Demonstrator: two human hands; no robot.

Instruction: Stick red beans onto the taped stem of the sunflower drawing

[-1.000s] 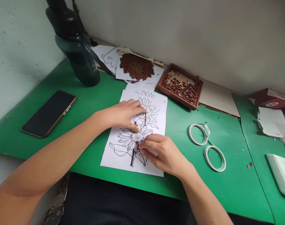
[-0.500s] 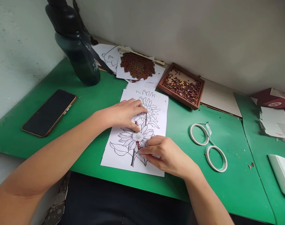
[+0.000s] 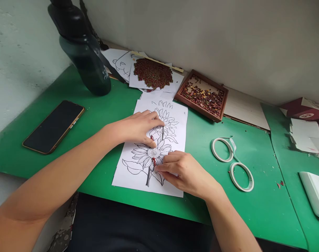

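Note:
A white sheet with a black line drawing of sunflowers (image 3: pixel 175 119) lies on the green table top (image 3: pixel 109 105). A few red beans (image 3: pixel 154 161) are stuck just below the lower flower's pale round centre (image 3: pixel 153 153). My left hand (image 3: pixel 139 126) lies curled on the sheet, its fingertip pressing a red bean at the centre's upper edge. My right hand (image 3: pixel 181 171) rests on the sheet's lower right, fingers pinched together beside the beans; what they hold is too small to see.
A wooden tray of mixed beans (image 3: pixel 202 95) stands at the back. Beside it lies a paper covered with dark beans (image 3: pixel 153 73). A dark bottle (image 3: pixel 82 52) and a phone (image 3: pixel 54 126) are at the left, two tape rolls (image 3: pixel 231 162) at the right.
My right hand has slid slightly down and right along the sheet, leaving the beans under the flower's centre in view. My left hand has stayed put.

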